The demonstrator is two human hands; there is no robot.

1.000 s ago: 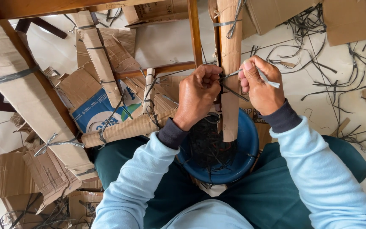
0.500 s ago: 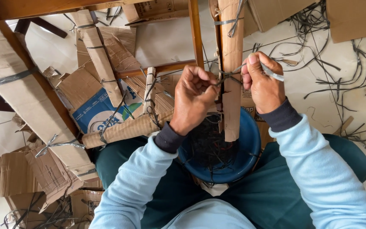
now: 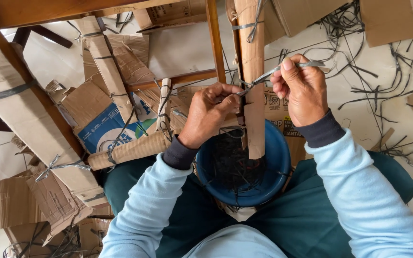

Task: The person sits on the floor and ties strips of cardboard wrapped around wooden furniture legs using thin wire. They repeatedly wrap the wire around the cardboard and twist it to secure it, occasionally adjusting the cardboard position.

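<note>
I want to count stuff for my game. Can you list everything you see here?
strap: one, grey, pulled between both hands
wrapped leg: one, brown cardboard, upright at centre
bowl: one, blue, on the lap, dark scraps inside
cardboard bundles: several, brown, tied with grey straps, left
loose straps: many, dark, floor at right
left hand: pinches the strap at the leg
right hand: grips the strap's other end

Even, diffuse daylight; the pale floor (image 3: 187, 48) reads bright, nearly washed out at the lower left, with only soft, weak shadows under the cardboard scraps. The inside of the blue bowl (image 3: 268, 186) is dark and its contents are hard to resolve. Focus is sharp at centre; straight edges bow slightly toward the frame borders, with mild softness there.
</note>
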